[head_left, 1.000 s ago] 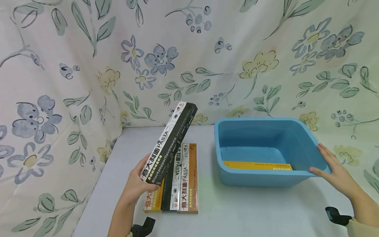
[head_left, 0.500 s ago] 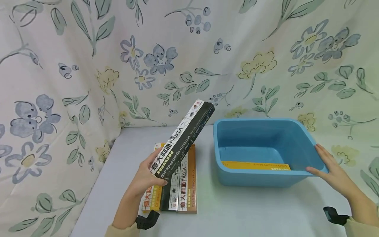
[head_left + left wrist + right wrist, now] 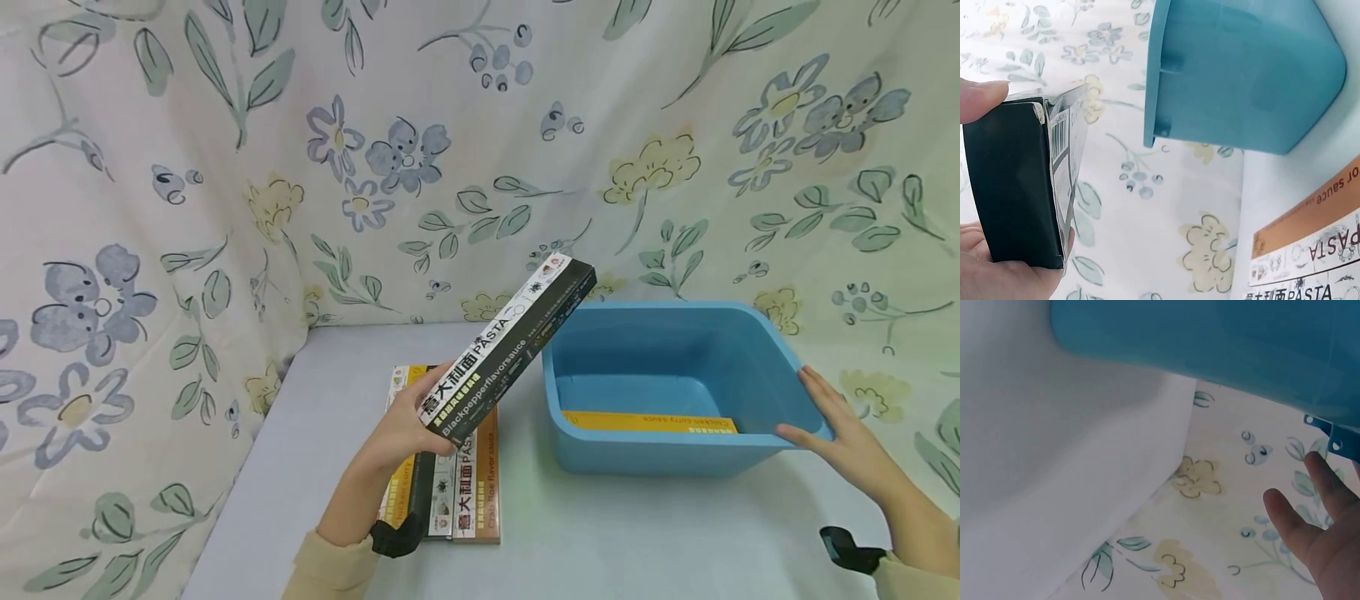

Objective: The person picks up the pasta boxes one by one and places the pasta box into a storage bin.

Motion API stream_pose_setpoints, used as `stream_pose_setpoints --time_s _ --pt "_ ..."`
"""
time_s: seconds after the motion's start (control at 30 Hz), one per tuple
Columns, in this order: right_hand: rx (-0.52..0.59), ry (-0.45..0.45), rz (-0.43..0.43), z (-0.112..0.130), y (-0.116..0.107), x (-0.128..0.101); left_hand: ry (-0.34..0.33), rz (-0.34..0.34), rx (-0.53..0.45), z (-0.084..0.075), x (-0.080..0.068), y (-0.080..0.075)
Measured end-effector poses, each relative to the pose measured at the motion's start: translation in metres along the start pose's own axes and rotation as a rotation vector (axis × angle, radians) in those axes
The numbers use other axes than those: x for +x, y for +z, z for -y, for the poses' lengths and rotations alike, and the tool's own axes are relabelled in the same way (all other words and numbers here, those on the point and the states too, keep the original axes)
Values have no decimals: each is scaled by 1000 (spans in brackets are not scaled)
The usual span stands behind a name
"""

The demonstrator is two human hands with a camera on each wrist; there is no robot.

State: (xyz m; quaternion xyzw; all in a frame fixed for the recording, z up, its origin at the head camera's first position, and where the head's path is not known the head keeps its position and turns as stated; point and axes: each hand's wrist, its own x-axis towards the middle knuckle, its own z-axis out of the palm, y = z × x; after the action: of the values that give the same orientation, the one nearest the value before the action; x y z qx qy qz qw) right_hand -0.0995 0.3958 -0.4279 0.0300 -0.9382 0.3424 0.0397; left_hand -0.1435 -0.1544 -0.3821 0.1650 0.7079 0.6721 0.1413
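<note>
My left hand (image 3: 408,429) grips the lower end of a long black pasta box (image 3: 510,346) (image 3: 1019,187), which tilts up to the right with its far end over the left rim of a blue plastic tub (image 3: 678,379) (image 3: 1241,75) (image 3: 1222,344). My right hand (image 3: 840,437) (image 3: 1319,540) rests with straight fingers on the tub's right front corner. A yellow pasta box (image 3: 648,422) lies inside the tub along its front wall. Below my left hand, a few more pasta boxes (image 3: 465,492) (image 3: 1310,250) lie side by side on the table.
The pale grey table (image 3: 637,533) is backed and flanked by a floral curtain (image 3: 450,150). The tub stands at the right rear, the box stack at the middle left. A black wrist strap (image 3: 847,546) shows at the lower right.
My left hand has carried the black box to the right, from above the stack to the tub's left rim. The right hand and the tub have stayed in place.
</note>
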Motion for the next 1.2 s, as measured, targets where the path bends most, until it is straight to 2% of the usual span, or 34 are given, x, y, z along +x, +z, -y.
stream_pose_setpoints --time_s 0.3,0.43,0.53,0.73,1.2 --pt "3 2 -4 1 0 0 -4 54 44 -7 19 12" --pt "7 3 10 2 0 0 -52 62 42 -12 26 17" --pt "7 4 11 2 -1 0 -61 96 45 -16 33 20" --pt "7 5 7 1 -2 -1 -35 184 55 -20 47 26" --pt "13 -3 -2 1 -1 -1 -59 296 76 -30 80 50"
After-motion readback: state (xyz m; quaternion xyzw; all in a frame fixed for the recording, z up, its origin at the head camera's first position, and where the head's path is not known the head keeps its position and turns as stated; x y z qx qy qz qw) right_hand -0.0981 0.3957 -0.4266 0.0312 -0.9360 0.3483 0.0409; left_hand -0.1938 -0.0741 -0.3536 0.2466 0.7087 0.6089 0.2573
